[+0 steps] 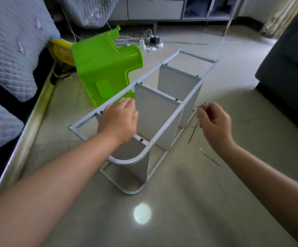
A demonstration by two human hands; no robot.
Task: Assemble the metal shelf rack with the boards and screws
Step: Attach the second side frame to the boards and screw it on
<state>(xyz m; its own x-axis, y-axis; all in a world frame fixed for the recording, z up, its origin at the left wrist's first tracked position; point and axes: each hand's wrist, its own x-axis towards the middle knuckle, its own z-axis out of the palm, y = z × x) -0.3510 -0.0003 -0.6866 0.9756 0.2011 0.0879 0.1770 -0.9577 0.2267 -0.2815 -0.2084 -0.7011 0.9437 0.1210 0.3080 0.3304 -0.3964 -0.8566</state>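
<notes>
The white metal shelf rack (pixel 164 127) lies on its side on the tiled floor, with three grey boards (pixel 155 111) standing between its two frames. Black screws (pixel 176 100) show along the upper frame. My left hand (pixel 119 120) rests on the top frame rail near the nearest board, fingers curled over it. My right hand (pixel 214 122) hovers to the right of the rack with fingers curled, pinching something small and thin that I cannot make out. Thin metal rods (pixel 193 130) lie on the floor under that hand.
A green plastic stool (pixel 105 68) lies tipped on its side just left of the rack. A bed with grey quilts (pixel 7 56) lines the left edge. A dark sofa (pixel 290 68) stands at the right. A power strip with cables (pixel 150 41) lies farther back.
</notes>
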